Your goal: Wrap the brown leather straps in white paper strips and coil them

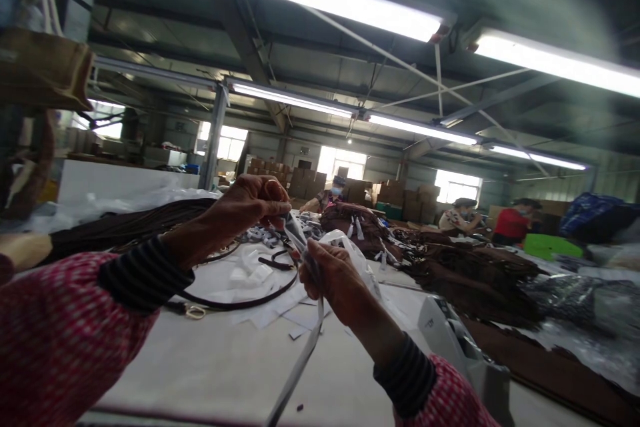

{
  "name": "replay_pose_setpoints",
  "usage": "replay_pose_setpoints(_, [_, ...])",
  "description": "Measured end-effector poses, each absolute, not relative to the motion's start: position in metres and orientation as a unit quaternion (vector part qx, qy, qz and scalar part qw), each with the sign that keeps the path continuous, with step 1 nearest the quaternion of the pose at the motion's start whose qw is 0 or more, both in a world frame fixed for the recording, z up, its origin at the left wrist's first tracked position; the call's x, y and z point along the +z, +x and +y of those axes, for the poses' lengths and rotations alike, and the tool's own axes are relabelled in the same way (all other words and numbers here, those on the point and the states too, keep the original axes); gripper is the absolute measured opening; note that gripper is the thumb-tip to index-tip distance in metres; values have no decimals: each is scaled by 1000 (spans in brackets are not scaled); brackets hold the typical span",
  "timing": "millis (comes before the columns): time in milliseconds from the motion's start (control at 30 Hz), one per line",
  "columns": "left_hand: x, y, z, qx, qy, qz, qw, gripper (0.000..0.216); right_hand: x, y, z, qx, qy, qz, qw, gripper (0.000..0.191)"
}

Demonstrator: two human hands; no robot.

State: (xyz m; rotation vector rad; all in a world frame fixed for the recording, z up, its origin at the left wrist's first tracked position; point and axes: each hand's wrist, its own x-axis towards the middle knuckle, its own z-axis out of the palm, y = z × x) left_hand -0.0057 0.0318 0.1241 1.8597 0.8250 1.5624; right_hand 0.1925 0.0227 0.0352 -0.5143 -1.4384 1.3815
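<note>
A long grey strip, like ribbon or tape, runs between my two hands and hangs down past the table's near edge. My left hand pinches its upper end between thumb and fingers. Lower and to the right, my right hand is closed round the strip, with the thumb on top. Just behind my right hand is clear plastic film; whether they touch I cannot tell. A dark strap with a gold-coloured buckle lies on the table beneath my left hand.
On the white table are paper pieces and a pile of small grey items. A grey-white device stands at right, beside brown fabric stacks. Dark straps lie at left. Several people work beyond.
</note>
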Motion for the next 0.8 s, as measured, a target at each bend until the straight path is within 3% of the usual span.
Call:
replay_pose_setpoints(133, [128, 3, 29, 578, 689, 316, 302, 25, 38, 188, 23, 570, -201, -605, 518, 37])
replay_pose_setpoints(367, [122, 7, 29, 582, 665, 324, 338, 32, 48, 174, 26, 513, -205, -594, 585, 36])
replay_pose_setpoints(800, [93, -12, 26, 601, 608, 359, 374, 34, 44, 178, 24, 457, -248, -643, 562, 35])
